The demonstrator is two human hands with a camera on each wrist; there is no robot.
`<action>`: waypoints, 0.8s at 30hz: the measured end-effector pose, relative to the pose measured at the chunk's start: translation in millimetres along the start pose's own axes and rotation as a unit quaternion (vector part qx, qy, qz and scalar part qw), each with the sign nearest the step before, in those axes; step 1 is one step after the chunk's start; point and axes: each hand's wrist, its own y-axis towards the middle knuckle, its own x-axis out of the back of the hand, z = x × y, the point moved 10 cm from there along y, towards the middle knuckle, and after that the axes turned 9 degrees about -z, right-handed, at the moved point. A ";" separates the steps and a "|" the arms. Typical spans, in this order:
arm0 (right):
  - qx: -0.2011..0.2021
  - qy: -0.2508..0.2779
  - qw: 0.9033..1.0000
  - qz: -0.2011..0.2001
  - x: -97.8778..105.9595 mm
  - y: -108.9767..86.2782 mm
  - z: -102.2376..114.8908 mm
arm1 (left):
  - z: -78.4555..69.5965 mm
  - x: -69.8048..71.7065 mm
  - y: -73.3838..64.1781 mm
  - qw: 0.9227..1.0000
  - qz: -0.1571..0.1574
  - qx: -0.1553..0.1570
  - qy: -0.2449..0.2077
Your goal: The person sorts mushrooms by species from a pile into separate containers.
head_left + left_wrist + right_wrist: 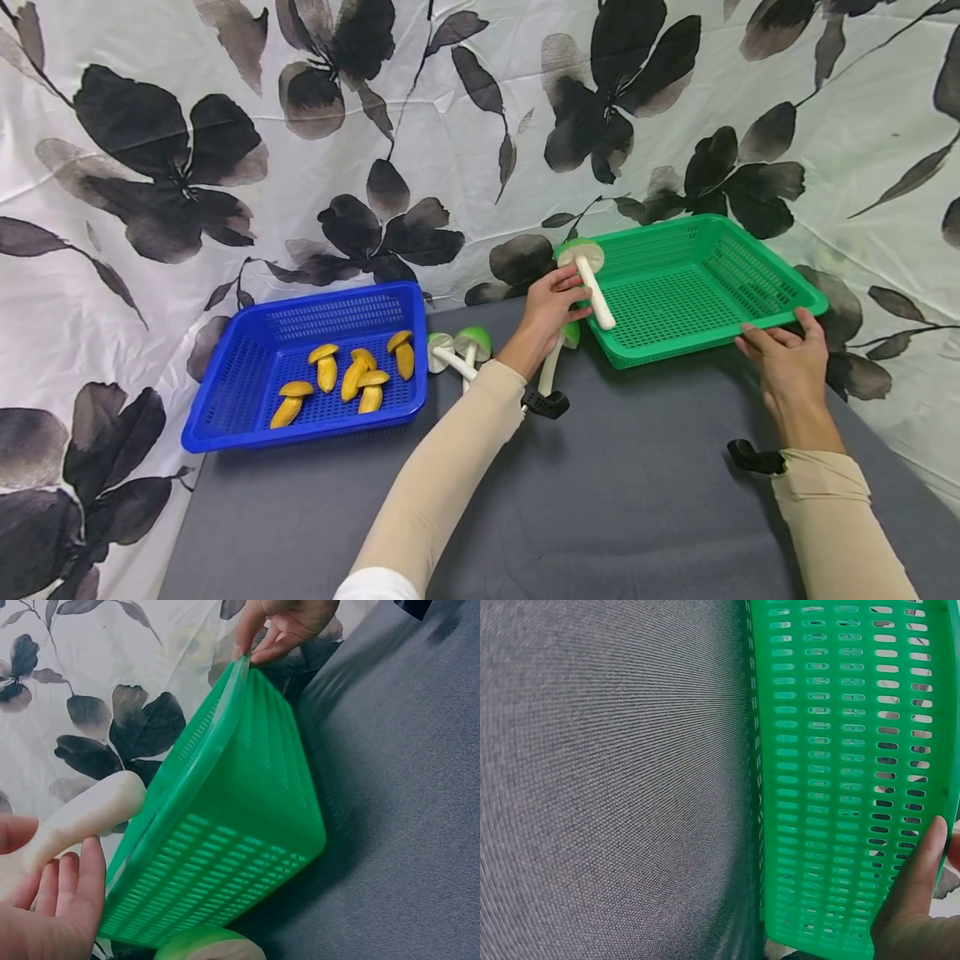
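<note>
My left hand (552, 312) pinches the white stem of a green-capped toy mushroom (595, 292) at the left edge of the green basket (705, 337). In the left wrist view the stem (90, 814) lies between thumb and fingers, beside the basket rim; its cap is out of sight there. At the basket's near right corner my right hand (791, 371) grips the rim, thumb outside, as the right wrist view also shows. No mushrooms show inside this basket. Below the left hand, another green-capped mushroom (555, 358) lies on the cloth, partly hidden by the wrist.
A blue basket (303, 437) on the left holds several yellow mushrooms (325, 367). Right beside it lie two more green-capped mushrooms (472, 342), partly behind the left forearm. Grey cloth (637, 483) covers the table, and a floral curtain (465, 150) hangs behind.
</note>
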 end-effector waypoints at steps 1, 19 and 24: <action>0.000 -0.001 1.000 -0.001 -0.7 -0.4 -0.3 | 0.5 0.1 -1.0 1.000 0.007 0.001 0.000; -0.014 0.014 1.000 0.006 -1.1 -3.3 -2.7 | 12.6 63.6 -20.5 1.000 0.009 -0.021 0.009; -0.014 0.015 1.000 0.001 -0.4 -2.1 -3.2 | 27.2 76.5 -24.9 0.999 -0.003 -0.011 0.037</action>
